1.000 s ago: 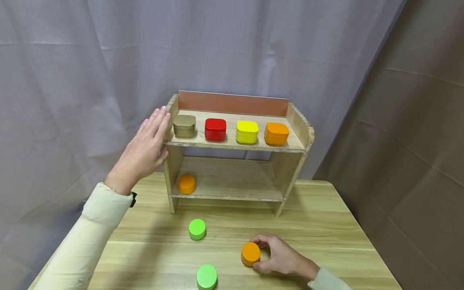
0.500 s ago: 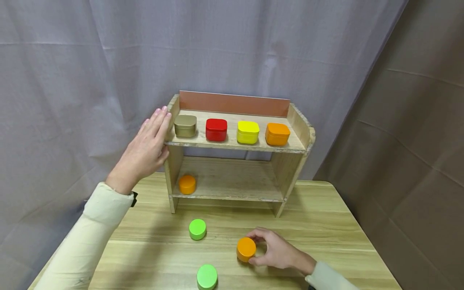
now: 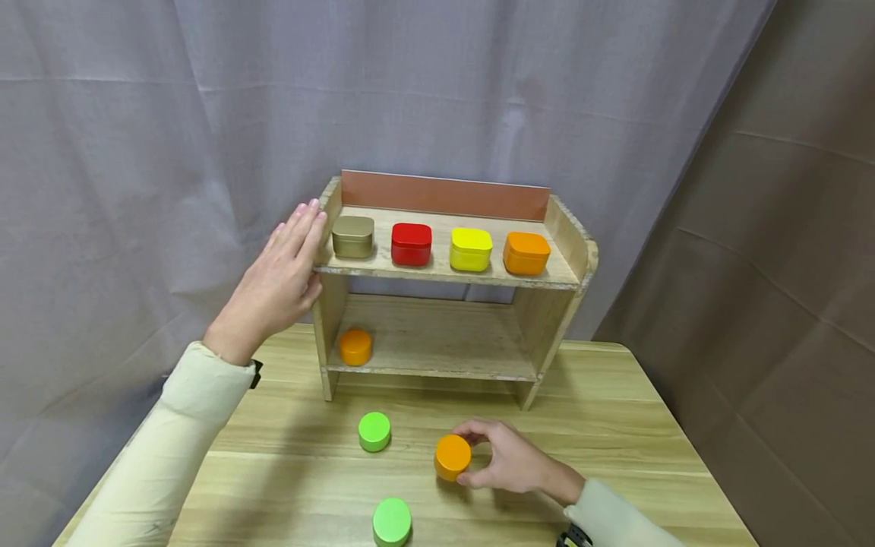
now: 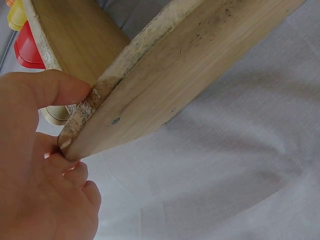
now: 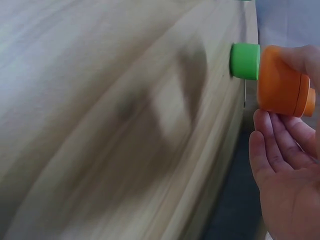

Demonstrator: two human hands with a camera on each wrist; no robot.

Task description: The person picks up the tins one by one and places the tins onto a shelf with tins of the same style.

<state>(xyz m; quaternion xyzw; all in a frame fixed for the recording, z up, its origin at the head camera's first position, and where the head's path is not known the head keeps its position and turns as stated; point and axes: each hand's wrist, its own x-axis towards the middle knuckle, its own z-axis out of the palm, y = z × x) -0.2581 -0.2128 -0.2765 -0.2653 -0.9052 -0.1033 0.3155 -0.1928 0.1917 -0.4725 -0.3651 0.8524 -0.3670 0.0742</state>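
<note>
Thumb and fingers of my right hand point(image 3: 513, 460) pinch a round orange tin point(image 3: 453, 457) from its sides. The tin is upright and a little above the table, its lid seam visible in the right wrist view. My left hand point(image 3: 273, 277) is at the left side panel of a small wooden shelf point(image 3: 437, 334). In the left wrist view the thumb point(image 4: 70, 90) presses the panel's edge, with the fingers bent round its corner. Two round green tins, one farther back point(image 3: 374, 431) and one nearer point(image 3: 393, 522), are on the table left of the held tin.
Along the upper board stand a gold tin point(image 3: 353, 237), a red tin point(image 3: 412, 245), a yellow tin point(image 3: 471, 250) and an orange square tin point(image 3: 526, 254). Another round orange tin point(image 3: 355, 347) sits at the left of the lower board. Grey curtains point(image 3: 437, 91) hang behind.
My right hand has carried the round orange tin left and away from me, toward the shelf, lifting it slightly. My left hand stays on the side panel.
</note>
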